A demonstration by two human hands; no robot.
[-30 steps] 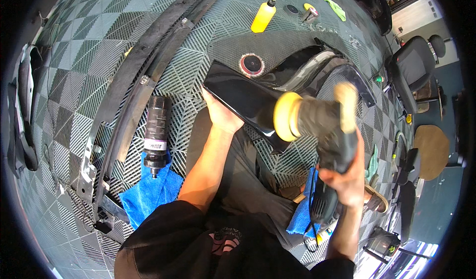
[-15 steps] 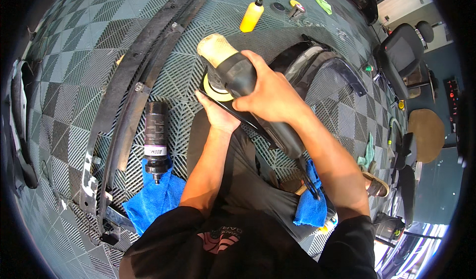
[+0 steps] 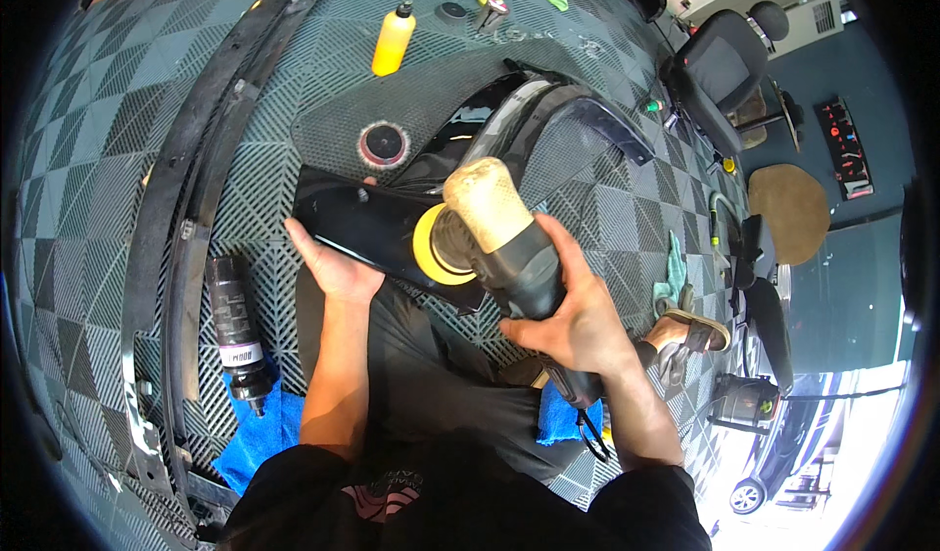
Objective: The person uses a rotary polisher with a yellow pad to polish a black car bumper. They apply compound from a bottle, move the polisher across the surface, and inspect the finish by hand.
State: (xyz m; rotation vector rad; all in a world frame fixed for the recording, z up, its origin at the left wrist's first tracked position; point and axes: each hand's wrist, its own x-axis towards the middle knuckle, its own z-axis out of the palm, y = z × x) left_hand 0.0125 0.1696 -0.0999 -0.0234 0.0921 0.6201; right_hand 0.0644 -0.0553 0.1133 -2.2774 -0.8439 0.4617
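Note:
My right hand (image 3: 583, 316) wraps round the dark body of a polisher (image 3: 524, 272), which has a pale worn head cover. Its round yellow foam pad (image 3: 429, 247) is tipped on edge at the right part of a glossy black car panel (image 3: 357, 216); I cannot tell whether they touch. The panel lies above my lap and reaches toward a curved black fender part (image 3: 519, 110). My left hand (image 3: 338, 269) supports the panel's near left edge from below, thumb out to the side and one fingertip showing past the far edge.
Left of me lie a long black trim strip (image 3: 196, 149), a black bottle (image 3: 233, 311) and a blue cloth (image 3: 264, 424). Farther off are a yellow bottle (image 3: 394, 40) and a round brush-like pad (image 3: 383, 145). A sandalled foot (image 3: 676, 331) and a seat (image 3: 720, 71) are at right.
The polisher has moved right and nearer to me, away from my left hand. More of the panel's glossy face now shows. The whole view has shifted, so floor things sit farther left.

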